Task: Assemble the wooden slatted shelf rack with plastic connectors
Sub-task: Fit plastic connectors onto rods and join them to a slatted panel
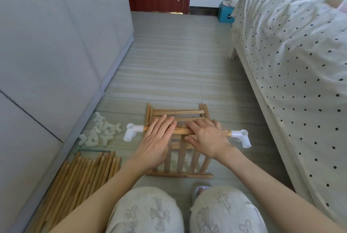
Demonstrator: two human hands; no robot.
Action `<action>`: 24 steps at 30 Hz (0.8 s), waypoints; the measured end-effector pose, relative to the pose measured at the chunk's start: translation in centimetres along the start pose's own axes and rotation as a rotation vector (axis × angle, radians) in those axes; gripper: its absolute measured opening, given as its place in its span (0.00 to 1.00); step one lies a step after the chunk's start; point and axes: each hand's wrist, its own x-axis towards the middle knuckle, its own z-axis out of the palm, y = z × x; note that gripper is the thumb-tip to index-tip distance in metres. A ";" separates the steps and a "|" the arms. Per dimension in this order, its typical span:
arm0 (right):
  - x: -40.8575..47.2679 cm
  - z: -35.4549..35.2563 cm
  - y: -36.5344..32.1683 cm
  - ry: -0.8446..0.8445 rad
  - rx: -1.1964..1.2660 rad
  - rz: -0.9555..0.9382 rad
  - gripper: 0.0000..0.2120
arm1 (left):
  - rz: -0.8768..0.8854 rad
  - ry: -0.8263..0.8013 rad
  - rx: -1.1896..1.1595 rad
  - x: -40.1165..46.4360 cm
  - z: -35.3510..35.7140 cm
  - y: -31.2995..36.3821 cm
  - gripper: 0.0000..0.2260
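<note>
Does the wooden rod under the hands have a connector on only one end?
No, the rod carries a white connector at each end.

The wooden rod's point(183, 131) middle is covered by both hands; the dowel bundle point(78, 182) is cut off at the lower left.

Flat hands point(157, 138) on rod point(181, 131) (perhaps pressing)

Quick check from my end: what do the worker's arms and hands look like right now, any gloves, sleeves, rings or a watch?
Both arms are bare to the frame edge: no sleeves in view. The left hand and right hand wear no gloves, and no rings, watch or bracelet show. Nails look short and unpainted. Below them, the knees wear pale trousers printed with grey crosses.
</note>
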 end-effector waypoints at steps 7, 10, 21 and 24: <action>3.4 0.2 -3.5 -0.017 0.003 -0.102 0.18 | 0.004 0.026 0.085 -3.7 -0.8 -1.5 0.35; 4.3 0.4 -3.0 -0.017 0.020 -0.058 0.17 | -0.022 0.039 0.006 -5.6 0.0 -2.9 0.31; 3.8 -4.6 0.3 0.275 0.711 -0.036 0.16 | -0.615 0.104 -0.475 -4.5 1.3 -8.2 0.22; 4.1 -5.0 1.0 0.282 0.822 -0.004 0.14 | -0.614 0.240 -0.403 -2.5 0.5 -9.0 0.13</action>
